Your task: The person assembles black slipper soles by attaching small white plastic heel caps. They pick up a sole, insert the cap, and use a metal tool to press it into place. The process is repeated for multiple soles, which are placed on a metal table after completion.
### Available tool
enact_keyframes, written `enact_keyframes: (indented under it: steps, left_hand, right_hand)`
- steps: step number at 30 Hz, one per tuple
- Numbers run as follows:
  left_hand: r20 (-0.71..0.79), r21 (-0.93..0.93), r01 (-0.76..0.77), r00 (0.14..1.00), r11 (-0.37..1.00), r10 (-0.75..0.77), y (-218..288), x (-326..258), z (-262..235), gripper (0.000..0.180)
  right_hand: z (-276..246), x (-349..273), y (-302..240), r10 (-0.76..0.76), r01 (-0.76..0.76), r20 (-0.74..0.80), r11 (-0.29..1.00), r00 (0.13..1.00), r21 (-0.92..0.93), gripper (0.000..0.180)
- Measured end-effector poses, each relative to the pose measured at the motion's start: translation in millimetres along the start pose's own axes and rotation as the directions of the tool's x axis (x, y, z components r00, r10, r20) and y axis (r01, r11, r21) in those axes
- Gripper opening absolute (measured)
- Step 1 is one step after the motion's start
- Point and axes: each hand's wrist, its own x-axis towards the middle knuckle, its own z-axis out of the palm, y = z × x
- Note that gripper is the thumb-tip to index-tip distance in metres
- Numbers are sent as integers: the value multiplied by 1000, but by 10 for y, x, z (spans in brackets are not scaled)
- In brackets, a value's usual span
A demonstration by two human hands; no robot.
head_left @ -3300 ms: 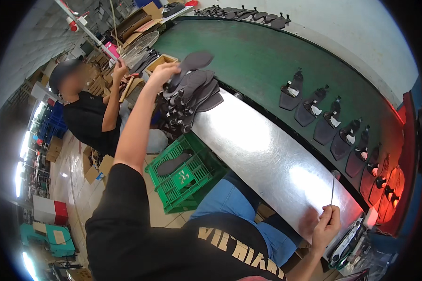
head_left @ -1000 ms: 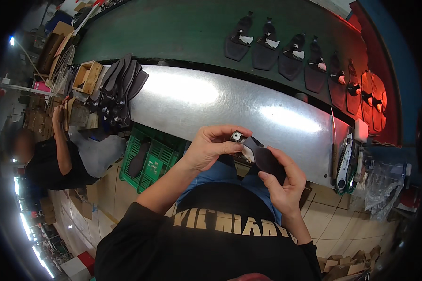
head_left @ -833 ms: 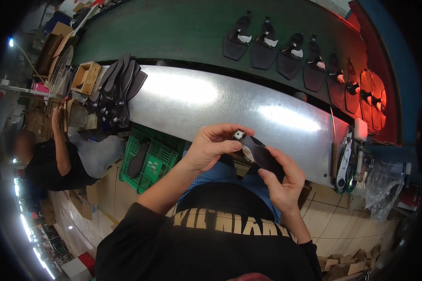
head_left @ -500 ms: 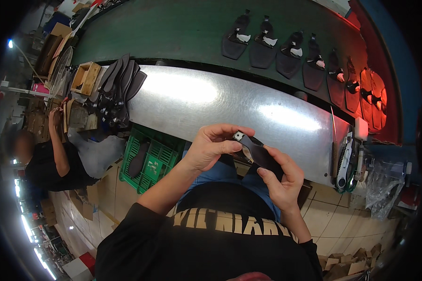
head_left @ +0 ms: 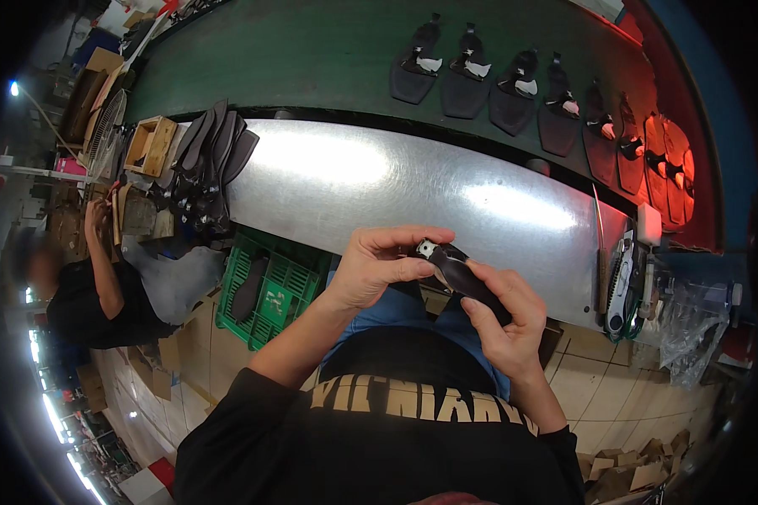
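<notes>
Both hands hold one black sandal sole (head_left: 463,279) in front of my body, just over the near edge of the metal table. My left hand (head_left: 370,268) is closed, with thumb and fingers around its far-left end, where a small white patch (head_left: 427,249) shows. My right hand (head_left: 512,318) grips the other end between thumb and fingers. The fingers hide parts of the sole. On the green belt (head_left: 286,59) beyond the table stands a row of several black sandals (head_left: 466,84) with straps and white pieces on them.
At the left of the metal table (head_left: 354,189) lie a heap of black soles (head_left: 206,160) and a wooden box (head_left: 150,145). Below is a green crate (head_left: 286,307) holding a sole. A utility knife (head_left: 621,282) lies at right, near a red-lit opening (head_left: 691,151). A co-worker (head_left: 93,295) sits at left.
The sole has tilted slightly in my hands, and its dark face turns more into view. Both hands keep their hold. The whole view has shifted a little.
</notes>
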Motion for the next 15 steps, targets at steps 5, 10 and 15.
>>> enact_keyframes:
  steps: [5, 10, 15]
  left_hand:
    - [37, 94, -62, 998, 994, 59, -56, -11, -56, 34]
    - [147, 102, -144, 981, 984, 128, -33, -3, -91, 38]
    - [200, 118, -178, 968, 977, 152, -39, 10, -106, 40]
  right_hand:
    - [-23, 64, -23, -90, 92, 27, 991, 996, -92, 42]
    - [-71, 122, -92, -147, 159, 82, 972, 986, -172, 42]
    - [-87, 102, -110, -179, 204, 112, 936, 977, -287, 42]
